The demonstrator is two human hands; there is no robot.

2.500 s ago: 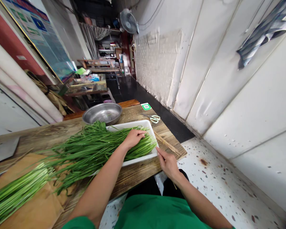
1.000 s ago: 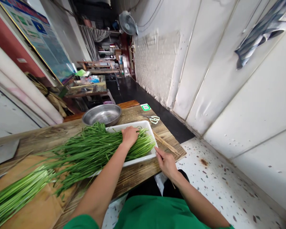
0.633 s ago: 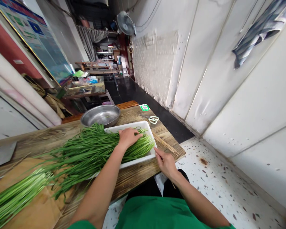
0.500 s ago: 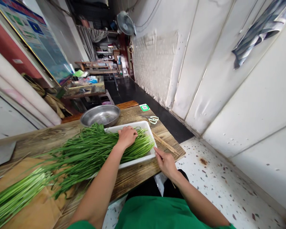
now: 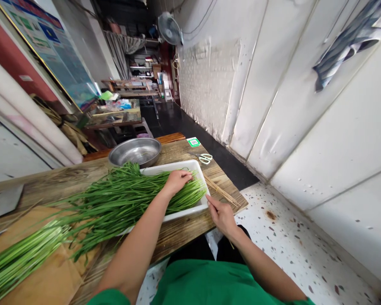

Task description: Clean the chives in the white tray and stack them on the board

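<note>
A heap of long green garlic chives (image 5: 120, 199) lies in a white plastic tray (image 5: 195, 167), leaves spilling over its left side and pale stem ends toward the right. My left hand (image 5: 177, 183) rests over the stems, fingers pinched together on some of the chives near their cut ends. Just outside the tray's right front corner is my right hand (image 5: 222, 215), closed with thumb and forefinger together. A thin bamboo skewer (image 5: 231, 245) pokes out below it; the rest is hidden in the hand. More bamboo skewers (image 5: 221, 190) lie in a bunch right of the tray.
Behind the tray stand a steel bowl (image 5: 136, 151) and scissors with pale green handles (image 5: 205, 158). A green code card (image 5: 193, 142) lies at the table's far edge. At left are a cleaver blade (image 5: 4, 201) and more chives (image 5: 28, 254) on a brown board (image 5: 60, 275).
My left hand has slid right along the chives toward the stem ends, and its fingers have drawn together. My right hand has barely moved.
</note>
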